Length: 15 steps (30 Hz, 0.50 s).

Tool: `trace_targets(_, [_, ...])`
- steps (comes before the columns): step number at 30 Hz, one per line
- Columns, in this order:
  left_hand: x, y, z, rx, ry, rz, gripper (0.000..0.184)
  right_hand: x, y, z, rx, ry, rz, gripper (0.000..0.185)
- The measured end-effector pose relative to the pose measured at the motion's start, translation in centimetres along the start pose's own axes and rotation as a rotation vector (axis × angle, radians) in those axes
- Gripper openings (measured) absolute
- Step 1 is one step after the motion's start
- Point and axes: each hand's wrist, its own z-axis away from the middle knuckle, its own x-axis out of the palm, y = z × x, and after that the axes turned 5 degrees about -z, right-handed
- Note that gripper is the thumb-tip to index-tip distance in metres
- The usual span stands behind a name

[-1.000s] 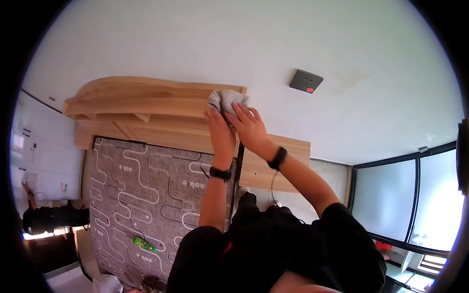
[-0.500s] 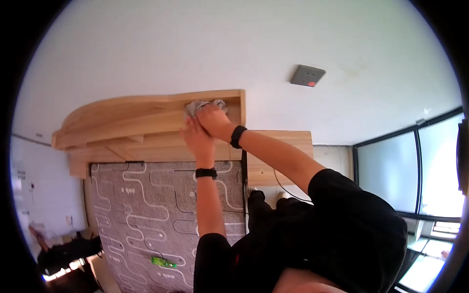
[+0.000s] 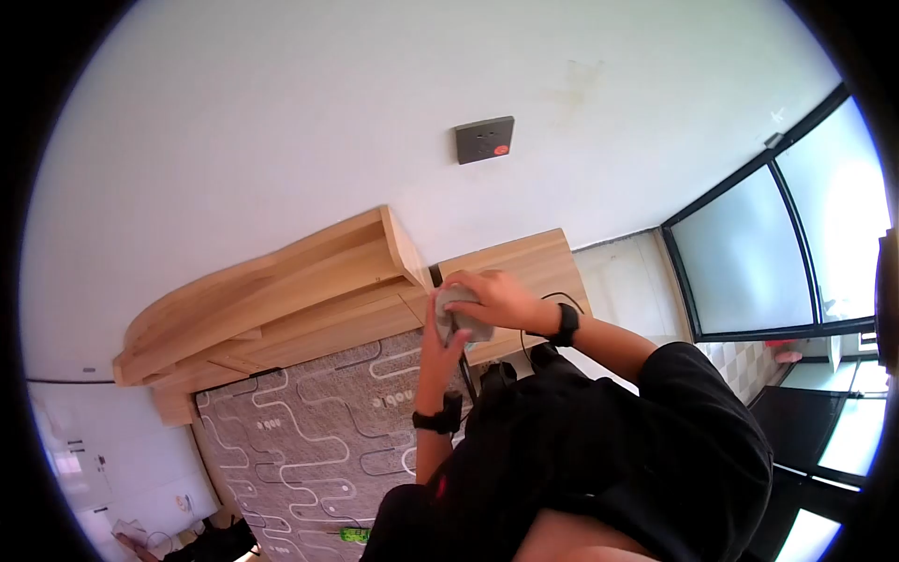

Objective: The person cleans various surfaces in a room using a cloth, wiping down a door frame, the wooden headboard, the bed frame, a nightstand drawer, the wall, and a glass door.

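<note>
A grey cloth (image 3: 473, 325) is bunched between my two hands, in front of the wooden headboard shelf (image 3: 281, 272) and off its surface. My right hand (image 3: 503, 298) grips the cloth from the upper right, fingers curled over it. From the lower left, my left hand (image 3: 438, 361) holds the cloth's other side between thumb and fingers. Each wrist has a black band. Below the hands lies the edge of the patterned mattress (image 3: 309, 440).
A wooden bedside cabinet (image 3: 520, 258) stands right of the headboard, with a dark cable (image 3: 562, 298) nearby. A grey socket (image 3: 484, 140) is on the wall. A green item (image 3: 354, 535) lies on the mattress. Another person's hand (image 3: 125, 540) shows at lower left.
Both hands have lifted the cloth out of the headboard shelf and brought it down and right, closer to my body. The view has turned rightward.
</note>
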Motion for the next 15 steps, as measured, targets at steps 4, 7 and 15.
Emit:
trace_targets(4, [2.4,1.9,-4.1,-0.051,-0.1,-0.194,0.06,-3.9,0.2,2.6,-0.091,0.302,-0.102,0.03])
trace_targets(7, [3.8,5.5,-6.7,0.028,-0.006,-0.145,0.05,-7.5,1.2,3.2,-0.161,0.414,-0.079,0.027])
trace_targets(15, [8.4,9.6,-9.4,0.104,0.073,-0.089,0.048,-23.0,2.1,-3.6,-0.424,0.999,0.119,0.014])
